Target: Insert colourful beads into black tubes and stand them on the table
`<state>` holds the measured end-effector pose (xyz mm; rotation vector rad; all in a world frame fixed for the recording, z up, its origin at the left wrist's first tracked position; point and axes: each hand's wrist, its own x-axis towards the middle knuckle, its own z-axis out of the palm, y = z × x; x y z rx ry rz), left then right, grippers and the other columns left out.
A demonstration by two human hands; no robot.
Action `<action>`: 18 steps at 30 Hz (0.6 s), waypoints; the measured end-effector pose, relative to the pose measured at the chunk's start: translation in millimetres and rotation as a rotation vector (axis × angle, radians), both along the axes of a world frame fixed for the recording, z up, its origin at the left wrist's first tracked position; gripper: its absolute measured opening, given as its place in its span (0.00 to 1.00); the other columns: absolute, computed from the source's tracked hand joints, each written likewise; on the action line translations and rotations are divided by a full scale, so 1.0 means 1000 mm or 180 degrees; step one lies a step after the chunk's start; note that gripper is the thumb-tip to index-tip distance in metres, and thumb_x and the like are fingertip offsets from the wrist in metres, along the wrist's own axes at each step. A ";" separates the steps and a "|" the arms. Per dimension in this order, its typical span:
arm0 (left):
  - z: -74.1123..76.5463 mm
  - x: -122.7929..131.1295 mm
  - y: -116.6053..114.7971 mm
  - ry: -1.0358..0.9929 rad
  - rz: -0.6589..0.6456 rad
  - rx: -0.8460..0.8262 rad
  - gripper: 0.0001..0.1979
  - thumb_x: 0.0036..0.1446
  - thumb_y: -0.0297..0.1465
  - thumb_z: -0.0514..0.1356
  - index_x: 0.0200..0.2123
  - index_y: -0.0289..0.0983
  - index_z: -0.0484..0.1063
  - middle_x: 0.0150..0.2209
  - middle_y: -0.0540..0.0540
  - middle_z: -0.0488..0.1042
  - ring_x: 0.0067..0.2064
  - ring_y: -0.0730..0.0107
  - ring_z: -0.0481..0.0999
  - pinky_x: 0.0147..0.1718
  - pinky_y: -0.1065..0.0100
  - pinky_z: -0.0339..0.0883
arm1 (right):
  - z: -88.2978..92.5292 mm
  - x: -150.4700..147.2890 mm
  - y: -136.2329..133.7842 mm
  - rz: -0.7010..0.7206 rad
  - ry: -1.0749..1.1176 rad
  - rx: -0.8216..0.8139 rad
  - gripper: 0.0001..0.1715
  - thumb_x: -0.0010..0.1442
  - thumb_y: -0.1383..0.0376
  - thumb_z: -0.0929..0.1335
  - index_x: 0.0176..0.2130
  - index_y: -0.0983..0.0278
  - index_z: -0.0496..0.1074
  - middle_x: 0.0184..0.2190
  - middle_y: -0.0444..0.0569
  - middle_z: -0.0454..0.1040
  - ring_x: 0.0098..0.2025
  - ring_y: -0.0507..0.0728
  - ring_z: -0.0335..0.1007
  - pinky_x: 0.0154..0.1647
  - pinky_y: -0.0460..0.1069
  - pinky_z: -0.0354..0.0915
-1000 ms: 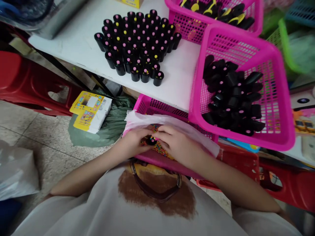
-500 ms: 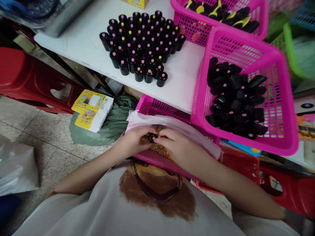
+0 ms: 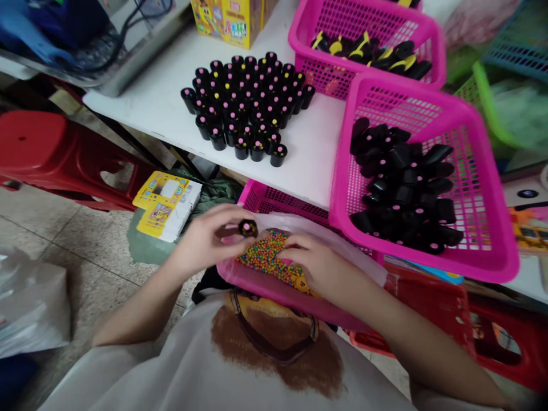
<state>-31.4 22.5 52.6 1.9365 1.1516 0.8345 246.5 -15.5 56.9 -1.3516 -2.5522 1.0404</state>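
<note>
My left hand (image 3: 209, 237) is closed around a small black cup (image 3: 247, 228), its open end facing up and a pink dot showing inside. It is above the left side of a pink tub (image 3: 265, 278) of tiny multicoloured beads (image 3: 268, 251). Over the beads is my right hand (image 3: 310, 260), its fingers bent and slightly apart. A pink piece (image 3: 286, 261) shows by its fingertips; whether they touch it I cannot tell. Yellow round pieces (image 3: 301, 283) lie among the beads below that hand. White plastic film (image 3: 342, 257) covers the tub's far edge.
On the white table (image 3: 310, 171) stand many black cups (image 3: 244, 108) with pink or yellow dots. A pink basket (image 3: 483, 251) of black pieces is at right, another basket (image 3: 321, 74) behind it. A yellow box (image 3: 226, 20), flattened cartons (image 3: 166, 205) and a red stool (image 3: 34, 137) are around.
My left hand has moved left and up with the black cup, away from my right hand. My right hand has shifted slightly right, off the cup. The camera view has tilted upward.
</note>
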 end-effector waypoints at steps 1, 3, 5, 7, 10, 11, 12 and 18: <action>0.006 -0.008 0.010 0.0032 0.0282 0.0128 0.13 0.58 0.34 0.69 0.47 0.42 0.80 0.47 0.46 0.82 0.45 0.67 0.83 0.43 0.69 0.81 | -0.001 -0.002 0.001 0.0019 -0.0051 -0.0013 0.33 0.57 0.83 0.65 0.53 0.56 0.80 0.54 0.50 0.79 0.52 0.57 0.77 0.59 0.53 0.71; 0.010 -0.027 0.037 0.0062 0.0954 0.0383 0.17 0.56 0.37 0.70 0.48 0.42 0.80 0.46 0.47 0.82 0.44 0.66 0.83 0.44 0.66 0.81 | -0.004 -0.007 0.002 0.0109 -0.0213 -0.0074 0.31 0.56 0.83 0.66 0.49 0.57 0.81 0.51 0.49 0.81 0.47 0.56 0.79 0.54 0.50 0.73; 0.007 -0.047 0.073 0.0031 0.1543 0.0539 0.22 0.54 0.38 0.72 0.51 0.41 0.77 0.46 0.48 0.81 0.43 0.66 0.82 0.43 0.65 0.80 | -0.008 -0.013 0.005 0.0229 -0.0442 -0.0138 0.30 0.56 0.84 0.66 0.47 0.57 0.82 0.50 0.48 0.81 0.44 0.55 0.80 0.50 0.49 0.73; -0.002 -0.066 0.113 -0.0038 0.1870 0.0616 0.27 0.52 0.38 0.73 0.54 0.43 0.72 0.46 0.50 0.80 0.42 0.68 0.81 0.41 0.64 0.79 | -0.015 -0.019 0.008 0.0293 -0.0670 -0.0117 0.30 0.56 0.85 0.65 0.47 0.59 0.82 0.51 0.49 0.81 0.44 0.56 0.80 0.49 0.49 0.73; -0.018 -0.083 0.166 -0.0096 0.2006 0.0515 0.34 0.51 0.39 0.74 0.56 0.46 0.61 0.41 0.59 0.76 0.39 0.78 0.76 0.39 0.67 0.74 | -0.028 -0.028 0.014 0.0374 -0.0841 0.0124 0.28 0.58 0.85 0.64 0.47 0.62 0.82 0.49 0.52 0.82 0.47 0.58 0.80 0.50 0.49 0.72; -0.022 -0.085 0.180 -0.0112 0.2025 0.0427 0.35 0.50 0.39 0.75 0.55 0.46 0.58 0.40 0.62 0.75 0.38 0.80 0.75 0.39 0.68 0.72 | -0.033 -0.031 0.016 0.0400 -0.0857 0.0231 0.26 0.58 0.85 0.65 0.46 0.63 0.82 0.48 0.54 0.82 0.48 0.59 0.80 0.50 0.50 0.72; -0.024 -0.086 0.190 -0.0129 0.2034 0.0323 0.37 0.50 0.39 0.75 0.54 0.45 0.56 0.39 0.64 0.74 0.38 0.83 0.75 0.40 0.69 0.71 | -0.038 -0.034 0.017 0.0420 -0.0889 0.0318 0.24 0.59 0.84 0.66 0.45 0.64 0.82 0.47 0.55 0.82 0.48 0.60 0.79 0.50 0.50 0.73; -0.016 -0.079 0.200 -0.0219 0.2049 0.0141 0.48 0.39 0.52 0.78 0.55 0.45 0.56 0.40 0.63 0.74 0.40 0.79 0.76 0.45 0.63 0.72 | -0.062 -0.055 0.019 0.0360 -0.1102 0.0369 0.20 0.62 0.82 0.65 0.47 0.69 0.81 0.51 0.60 0.80 0.51 0.63 0.79 0.51 0.53 0.75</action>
